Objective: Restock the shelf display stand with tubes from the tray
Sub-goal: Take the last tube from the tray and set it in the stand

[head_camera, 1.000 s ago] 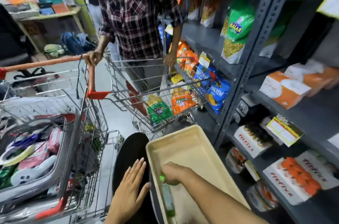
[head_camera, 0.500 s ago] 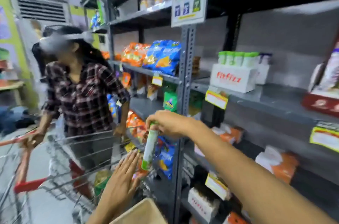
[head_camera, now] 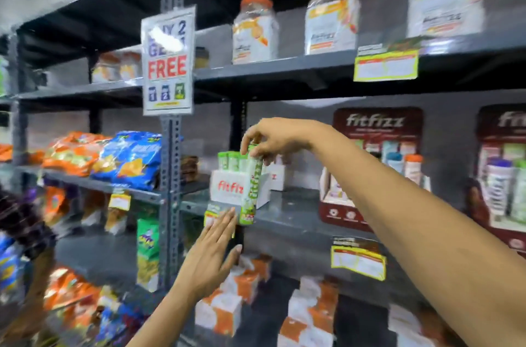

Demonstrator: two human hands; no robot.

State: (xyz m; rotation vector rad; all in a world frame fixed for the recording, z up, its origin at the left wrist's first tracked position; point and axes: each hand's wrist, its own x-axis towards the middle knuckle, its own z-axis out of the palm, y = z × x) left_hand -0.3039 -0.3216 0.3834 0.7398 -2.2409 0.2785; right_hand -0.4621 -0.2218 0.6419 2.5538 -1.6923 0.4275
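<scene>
a: since half a second ago my right hand point(head_camera: 273, 139) has carried the tube point(head_camera: 250, 190) up to the white display stand point(head_camera: 239, 190), fingertips pinching its cap.

b: your left hand point(head_camera: 212, 255)?

a: spread flat, empty, at seven o'clock below it.

b: risk?

a: tube hangs tilted; it could catch the stand's front wall or knock the green-capped tubes point(head_camera: 232, 160) at eleven o'clock.
</scene>
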